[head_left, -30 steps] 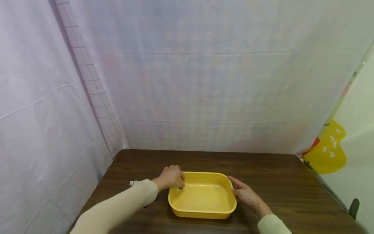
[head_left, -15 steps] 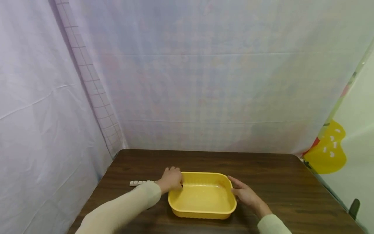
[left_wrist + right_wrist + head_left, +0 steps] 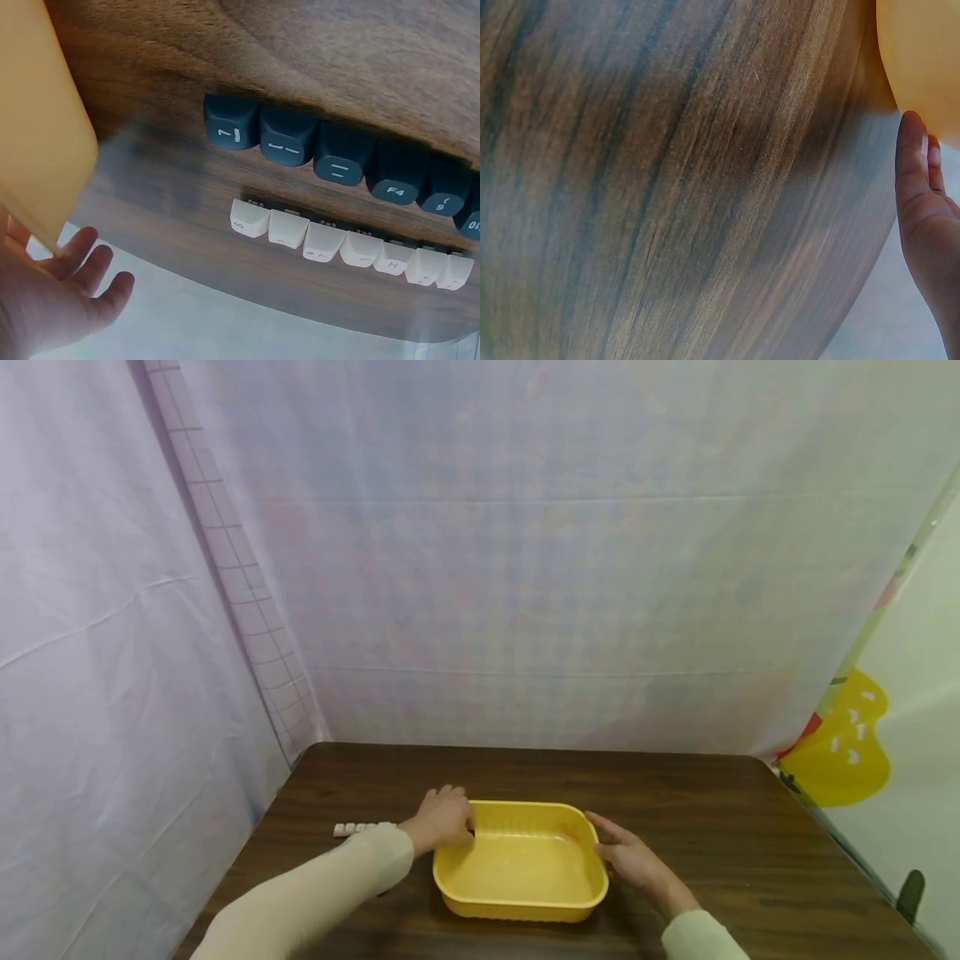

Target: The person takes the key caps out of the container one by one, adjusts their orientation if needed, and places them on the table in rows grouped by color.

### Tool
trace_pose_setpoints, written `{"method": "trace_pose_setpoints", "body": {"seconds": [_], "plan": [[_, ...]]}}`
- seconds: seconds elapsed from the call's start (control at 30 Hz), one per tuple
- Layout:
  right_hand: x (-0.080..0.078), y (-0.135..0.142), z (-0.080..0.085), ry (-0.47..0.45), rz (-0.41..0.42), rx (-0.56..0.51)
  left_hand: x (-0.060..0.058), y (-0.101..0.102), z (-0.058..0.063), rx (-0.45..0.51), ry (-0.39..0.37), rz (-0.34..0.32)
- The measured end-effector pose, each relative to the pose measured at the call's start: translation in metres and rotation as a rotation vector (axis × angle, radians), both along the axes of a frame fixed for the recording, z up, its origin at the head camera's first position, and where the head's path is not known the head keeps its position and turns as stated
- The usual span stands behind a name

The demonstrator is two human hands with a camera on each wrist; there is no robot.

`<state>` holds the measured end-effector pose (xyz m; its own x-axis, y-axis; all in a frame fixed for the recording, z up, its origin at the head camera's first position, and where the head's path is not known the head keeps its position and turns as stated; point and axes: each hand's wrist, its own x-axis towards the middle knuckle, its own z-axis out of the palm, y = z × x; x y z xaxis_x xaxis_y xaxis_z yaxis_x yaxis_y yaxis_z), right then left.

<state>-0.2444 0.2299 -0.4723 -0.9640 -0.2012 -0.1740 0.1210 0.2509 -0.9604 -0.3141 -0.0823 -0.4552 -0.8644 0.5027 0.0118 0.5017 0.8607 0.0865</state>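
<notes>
A yellow plastic basin (image 3: 521, 912) sits on the brown table. My left hand (image 3: 441, 817) is at its left rim, thumb and forefinger inside, the other fingers hanging outside in the left wrist view. At its fingertips shows a tiny dark piece (image 3: 472, 833), seemingly a black keycap, mostly hidden. My right hand (image 3: 630, 864) grips the right rim, long fingers along the outer wall. Left of the basin, a row of black keyboard keycaps (image 3: 343, 156) lies beside a row of white keycaps (image 3: 324, 241). My left forearm hides part of both rows from the head view.
The wood-grain table (image 3: 697, 810) reaches back to a pale hanging cloth (image 3: 510, 568). Another white cloth (image 3: 112, 652) hangs at the left. A yellow printed shape (image 3: 836, 752) is on the right side.
My left hand has shifted slightly and sits at the basin's rim; more of the white row shows past the forearm. The dark piece shows less than before. My right hand has stayed put.
</notes>
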Motion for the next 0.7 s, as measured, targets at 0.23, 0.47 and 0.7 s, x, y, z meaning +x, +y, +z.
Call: {"method": "trace_pose_setpoints", "body": {"seconds": [0.23,0.47,0.7], "plan": [[-0.001,0.0,-0.001,-0.003,0.006,-0.004,-0.001,-0.003,0.013,0.094,0.05,-0.11],[0.0,0.0,-0.001,0.0,0.005,-0.008,-0.008,-0.006,0.024,0.337,-0.013,-0.145],[-0.001,0.001,0.0,-0.002,-0.007,0.001,-0.005,-0.008,0.032,0.455,-0.102,-0.081]]}}
